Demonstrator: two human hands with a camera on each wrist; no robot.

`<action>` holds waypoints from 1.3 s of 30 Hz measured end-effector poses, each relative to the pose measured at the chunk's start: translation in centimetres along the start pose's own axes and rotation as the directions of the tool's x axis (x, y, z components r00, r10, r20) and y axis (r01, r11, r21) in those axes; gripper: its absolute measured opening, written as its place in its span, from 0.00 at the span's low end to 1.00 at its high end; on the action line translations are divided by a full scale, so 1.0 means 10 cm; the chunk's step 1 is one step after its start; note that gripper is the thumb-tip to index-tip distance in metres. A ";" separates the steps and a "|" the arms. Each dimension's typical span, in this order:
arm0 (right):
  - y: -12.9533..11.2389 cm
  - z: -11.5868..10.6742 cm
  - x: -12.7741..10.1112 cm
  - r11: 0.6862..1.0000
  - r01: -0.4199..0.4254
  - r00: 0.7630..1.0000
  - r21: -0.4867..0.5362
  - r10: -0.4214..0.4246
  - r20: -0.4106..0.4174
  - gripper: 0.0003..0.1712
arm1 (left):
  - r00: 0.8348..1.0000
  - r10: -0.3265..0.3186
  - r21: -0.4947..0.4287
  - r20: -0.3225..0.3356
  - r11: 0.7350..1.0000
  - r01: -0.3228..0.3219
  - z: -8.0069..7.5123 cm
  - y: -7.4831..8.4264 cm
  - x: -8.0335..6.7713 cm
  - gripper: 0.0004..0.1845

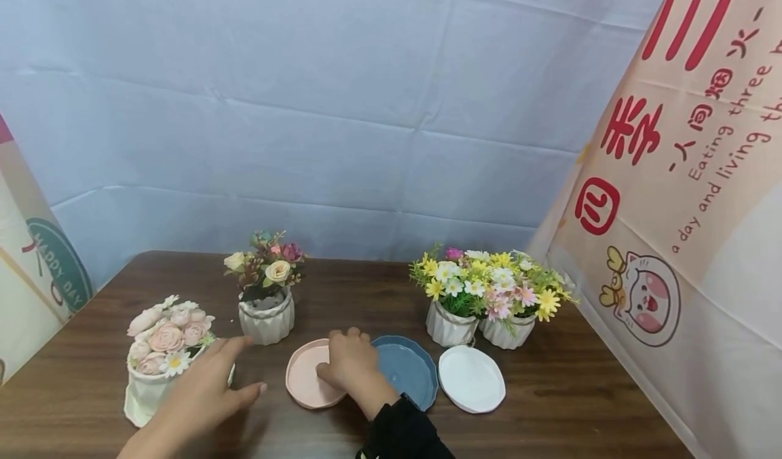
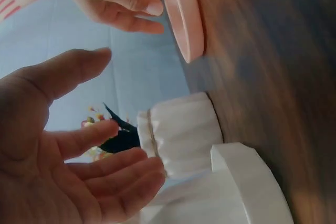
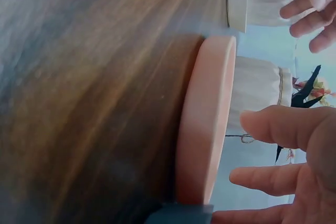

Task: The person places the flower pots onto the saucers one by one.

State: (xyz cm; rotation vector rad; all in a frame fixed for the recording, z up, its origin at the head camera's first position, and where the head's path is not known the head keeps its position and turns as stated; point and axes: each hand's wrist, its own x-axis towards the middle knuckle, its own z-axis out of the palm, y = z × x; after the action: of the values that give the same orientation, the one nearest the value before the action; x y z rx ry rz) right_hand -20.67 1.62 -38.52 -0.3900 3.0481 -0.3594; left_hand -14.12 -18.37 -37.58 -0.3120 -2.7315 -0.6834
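Note:
My left hand (image 1: 210, 394) is beside the white pot of pale pink flowers (image 1: 165, 340) at the left, fingers spread and slightly bent, nothing between them. In the left wrist view the palm (image 2: 37, 150) faces the white pots. My right hand (image 1: 354, 364) hovers where the pink saucer (image 1: 305, 381) and the blue saucer (image 1: 406, 371) meet, overlapping both in the head view. From the right wrist, its thumb and fingers (image 3: 270, 179) are apart, just above the pink saucer's rim (image 3: 202, 129), holding nothing.
Behind the pink saucer stands a white pot of cream roses (image 1: 269, 316). Two white pots of yellow, white and pink flowers (image 1: 452, 323) stand at back right. In front of them lies a white saucer (image 1: 472, 379). Cloth (image 1: 305, 106) hangs behind the brown table (image 1: 550, 411).

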 end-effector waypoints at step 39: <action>0.13 0.01 0.24 0.992 -0.093 0.995 0.082 0.091 0.036 0.06 | 0.881 -0.472 -0.372 -0.019 0.822 0.432 0.30 -0.05 0.68 0.47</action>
State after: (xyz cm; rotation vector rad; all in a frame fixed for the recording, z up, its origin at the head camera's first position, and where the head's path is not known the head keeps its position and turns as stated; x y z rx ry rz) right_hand -23.30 2.21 -38.99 -0.2472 2.9939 -0.4691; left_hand -21.31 -16.37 -37.98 0.3137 -2.5727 -1.2911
